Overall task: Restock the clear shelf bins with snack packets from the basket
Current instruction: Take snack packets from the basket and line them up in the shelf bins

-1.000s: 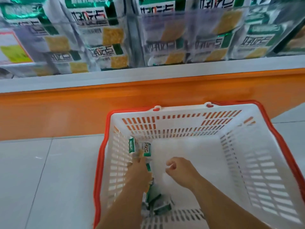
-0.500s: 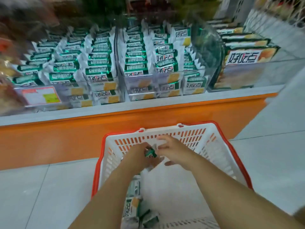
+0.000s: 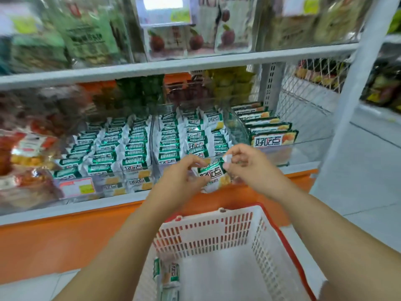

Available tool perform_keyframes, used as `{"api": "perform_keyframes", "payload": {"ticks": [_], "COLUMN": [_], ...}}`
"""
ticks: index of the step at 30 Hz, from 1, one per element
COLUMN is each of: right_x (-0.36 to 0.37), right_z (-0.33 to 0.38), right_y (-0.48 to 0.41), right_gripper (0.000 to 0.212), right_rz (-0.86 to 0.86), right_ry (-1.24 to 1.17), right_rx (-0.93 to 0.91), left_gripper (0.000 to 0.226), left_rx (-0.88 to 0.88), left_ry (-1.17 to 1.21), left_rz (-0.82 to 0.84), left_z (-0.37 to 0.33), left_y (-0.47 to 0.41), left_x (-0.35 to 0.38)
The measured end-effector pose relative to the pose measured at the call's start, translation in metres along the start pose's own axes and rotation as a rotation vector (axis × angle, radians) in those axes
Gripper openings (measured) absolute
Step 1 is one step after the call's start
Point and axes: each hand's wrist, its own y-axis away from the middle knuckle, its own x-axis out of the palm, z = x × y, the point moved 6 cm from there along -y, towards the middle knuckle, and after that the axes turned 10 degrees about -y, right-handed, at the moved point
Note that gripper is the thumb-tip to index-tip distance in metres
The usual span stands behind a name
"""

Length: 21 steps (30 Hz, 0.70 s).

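We pinch one snack packet (image 3: 213, 175) between left grip (image 3: 182, 173) and right grip (image 3: 246, 167), its long axis leaning up-right (print facing us). It has risen from the basket (image 3: 217, 231) below to the clear bin (image 3: 236, 127) ahead.

A broad orange base panel (image 3: 54, 240) ran beneath a pale grey shelf ledge (image 3: 65, 208). On that ledge, far left, lay red and orange crinkled snack bags (image 3: 26, 148), with a pink and yellow price label (image 3: 77, 187) just beside them. To the right stood a row of flat green-and-white boxes with an orange picture (image 3: 274, 139), near a white wire mesh panel (image 3: 303, 92). A grey upper shelf board (image 3: 152, 66) carried white pouches printed with dark red fruit (image 3: 195, 38) and blurred green bags (image 3: 86, 33). A white upright post (image 3: 351, 94) rose at right from the pale grey tiled floor (image 3: 358, 181).
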Motion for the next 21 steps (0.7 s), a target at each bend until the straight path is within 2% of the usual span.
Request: {"api": "perform_keyframes", "payload": {"ticks": [3, 7, 10, 14, 21], "right_x": [-0.005, -0.037, -0.053, -0.06, -0.06], "right_z": [-0.003, -0.012, -0.04, -0.061, -0.064], "right_y": [-0.009, -0.027, -0.036, -0.039, -0.04], "right_gripper": [0.014, 0.036, 0.047, 0.05, 0.051], "right_rz": [-0.104, -0.332, -0.31, -0.258, -0.316], "right_ry": [-0.019, 0.263, 0.419, 0.506, 0.615], "right_rx": [-0.059, -0.146, -0.048, -0.015, -0.093], "left_gripper": [0.016, 0.013, 0.014, 0.013, 0.019], "left_rx": [-0.003, -0.018, -0.003, -0.006, -0.072], "left_ry": [-0.033, -0.022, -0.057, -0.134, -0.193], "left_rz": [-0.043, -0.168, -0.261, -0.31, -0.221], "left_z": [-0.007, -0.015, -0.021, -0.024, -0.009], "left_y": [-0.017, -0.056, -0.094, -0.149, -0.222], "left_x": [-0.004, -0.014, -0.017, -0.012, 0.022]}}
